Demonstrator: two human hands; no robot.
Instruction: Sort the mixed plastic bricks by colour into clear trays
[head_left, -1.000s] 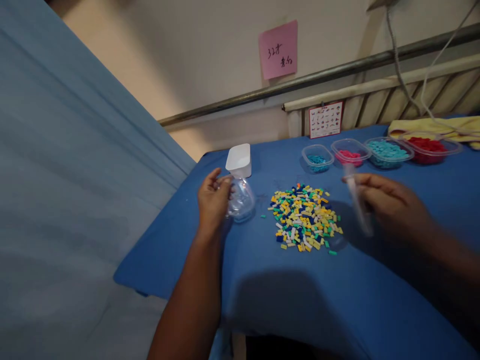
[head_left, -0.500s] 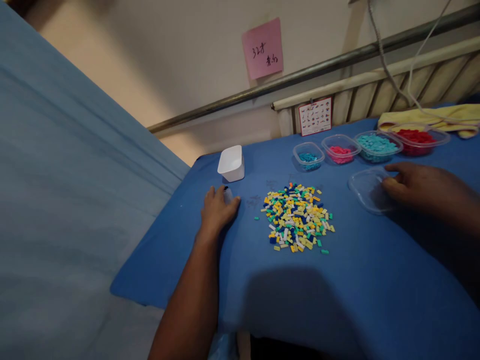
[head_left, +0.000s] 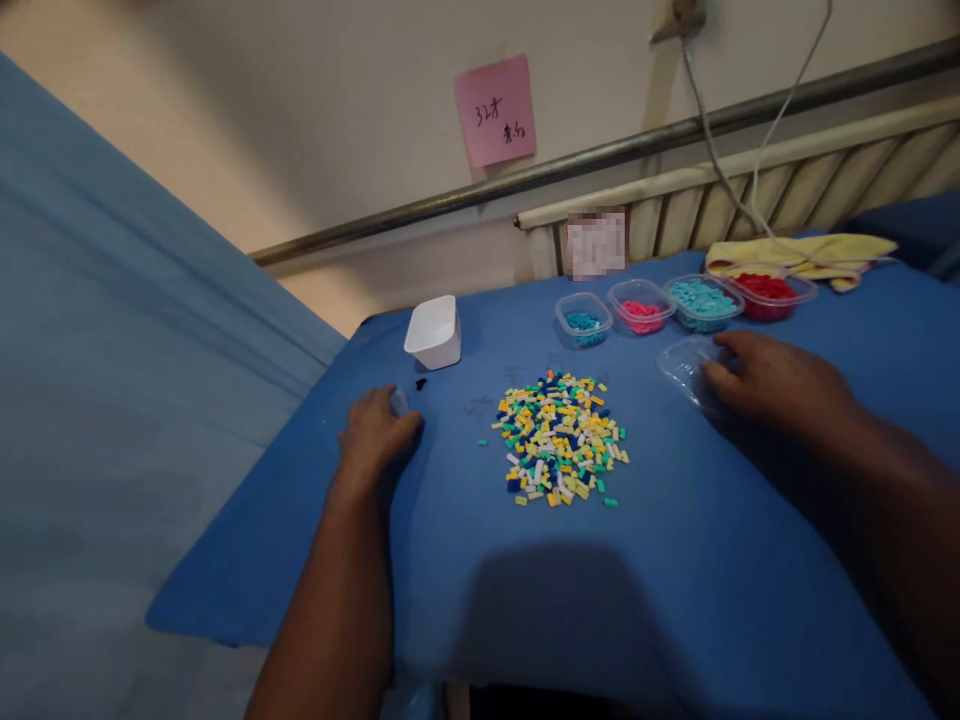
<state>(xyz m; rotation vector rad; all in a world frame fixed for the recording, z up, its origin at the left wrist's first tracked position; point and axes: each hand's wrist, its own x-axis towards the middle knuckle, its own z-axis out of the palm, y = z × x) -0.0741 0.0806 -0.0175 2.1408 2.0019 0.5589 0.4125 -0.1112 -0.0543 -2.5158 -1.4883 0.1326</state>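
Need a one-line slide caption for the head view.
Left hand and right hand, each at clear plastic, flank loose bricks on a blue table, four tubs behind.

Clear rounded-square plastic lid (head_left: 684, 370): smooth, glossy. Small rectangular multicoloured plastic bricks (head_left: 561, 440): smooth. White rectangular plastic tub (head_left: 435, 335): smooth, slight sheen. Blue flat tabletop (head_left: 444, 510): matt. Long round grey metal pipe (head_left: 585, 158): dull. Crumpled yellow cloth (head_left: 739, 253): matt. Square pink paper note (head_left: 495, 120): matt.

Brick pile (head_left: 561, 440), from here: nr side free; tubs (head_left: 701, 324) block back-R, white box (head_left: 436, 340) back-L; L hand (head_left: 375, 432), R hand (head_left: 776, 385) flank.
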